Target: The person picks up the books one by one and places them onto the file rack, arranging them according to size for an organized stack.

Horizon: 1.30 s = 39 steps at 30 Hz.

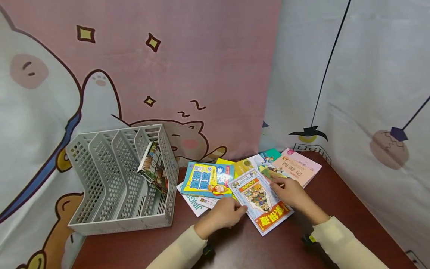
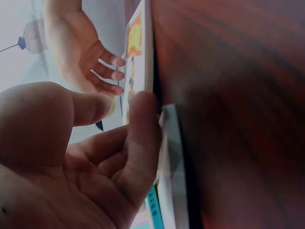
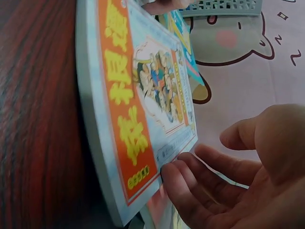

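Observation:
A light-blue book [image 1: 261, 201] with an orange title band lies aslant on top of the front of a pile of books. My left hand [image 1: 224, 213] is at its left edge, fingertips right at the side and the thumb apart from the cover in the left wrist view. At the opposite edge is my right hand [image 1: 291, 194]; in the right wrist view its loosely bent fingers [image 3: 183, 183] meet the book's border, with the thumb held off. Beside the left hand, a blue and yellow book [image 1: 207, 179] rests on other books.
A grey perforated file rack [image 1: 121, 220] stands at the left, with some books [image 1: 155, 168] leaning in its right-hand slot. A pink book [image 1: 299, 166] and several others spread behind the light-blue one. Printed cloth [image 1: 215, 74] hangs along the table's [image 1: 134, 250] back and right.

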{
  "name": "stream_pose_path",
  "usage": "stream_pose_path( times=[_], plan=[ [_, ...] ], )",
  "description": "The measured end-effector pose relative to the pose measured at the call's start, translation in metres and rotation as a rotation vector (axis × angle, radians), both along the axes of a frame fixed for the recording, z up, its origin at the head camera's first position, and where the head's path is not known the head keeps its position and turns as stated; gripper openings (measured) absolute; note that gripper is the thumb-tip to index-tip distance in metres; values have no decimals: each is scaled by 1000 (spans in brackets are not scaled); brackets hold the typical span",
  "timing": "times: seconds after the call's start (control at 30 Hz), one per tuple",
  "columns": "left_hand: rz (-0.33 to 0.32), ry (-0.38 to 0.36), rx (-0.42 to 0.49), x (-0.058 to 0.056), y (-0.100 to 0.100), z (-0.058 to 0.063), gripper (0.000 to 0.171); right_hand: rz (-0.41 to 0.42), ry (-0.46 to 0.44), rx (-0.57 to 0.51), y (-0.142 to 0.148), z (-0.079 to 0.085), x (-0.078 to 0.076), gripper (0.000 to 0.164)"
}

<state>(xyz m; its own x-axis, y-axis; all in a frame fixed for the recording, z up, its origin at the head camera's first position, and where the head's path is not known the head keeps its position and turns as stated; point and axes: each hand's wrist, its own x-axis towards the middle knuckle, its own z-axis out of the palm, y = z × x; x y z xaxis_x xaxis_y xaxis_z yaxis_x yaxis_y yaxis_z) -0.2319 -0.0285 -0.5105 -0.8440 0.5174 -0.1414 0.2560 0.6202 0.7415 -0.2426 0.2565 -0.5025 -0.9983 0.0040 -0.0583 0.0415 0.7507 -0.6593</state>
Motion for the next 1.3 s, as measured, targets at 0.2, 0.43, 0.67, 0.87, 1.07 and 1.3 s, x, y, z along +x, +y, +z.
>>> stream_pose_path(
  times=[0.2,0.43,0.67,0.87,1.07,1.3],
  plan=[
    [14,-45,-5,3,6,-4,49,-1,10,39,5,0,4,45],
    [38,-78,8,3,7,-4,49,3,-15,34,4,-2,1,43],
    [59,-76,26,3,8,-6,51,5,-117,-147,0,5,-1,53],
    [31,-59,38,2,9,-9,49,108,-157,-310,-1,10,2,68],
    [51,-62,91,-1,2,5,51,71,-66,-372,-5,16,1,49],
    [153,26,174,-11,-10,26,50,-12,-91,-594,-20,34,-1,48]
  ],
)
